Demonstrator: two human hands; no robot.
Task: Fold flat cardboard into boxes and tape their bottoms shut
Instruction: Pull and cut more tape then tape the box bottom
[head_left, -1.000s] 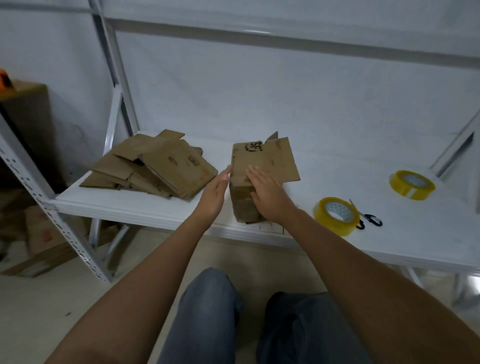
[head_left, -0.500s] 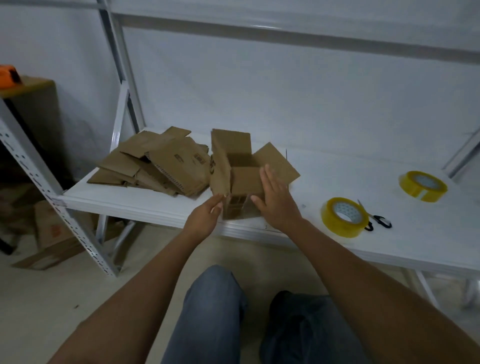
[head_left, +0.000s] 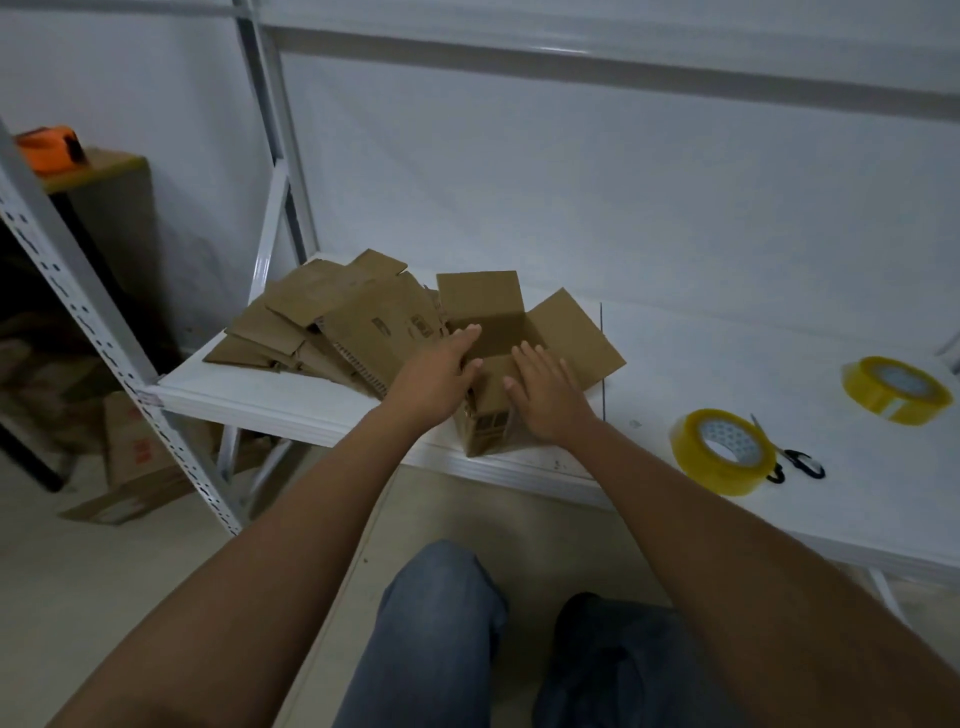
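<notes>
At frame centre, the left hand (head_left: 435, 370) and right hand (head_left: 549, 391) lie flat-fingered on an open box (head_left: 491, 410) on the worktop (head_left: 675, 374). Flat cardboard (head_left: 332, 322) lies just left; two tape rolls (head_left: 722, 451) and scissors (head_left: 795, 457) sit right.

Both bare forearms reach forward from the lower corners of the view and draw close together ahead. The left hand (head_left: 439, 366) lies palm down, fingers straight and together, pointing forward and slightly right. The right hand (head_left: 545, 395) is flat too, fingers extended and a little spread, just beside the left.
</notes>
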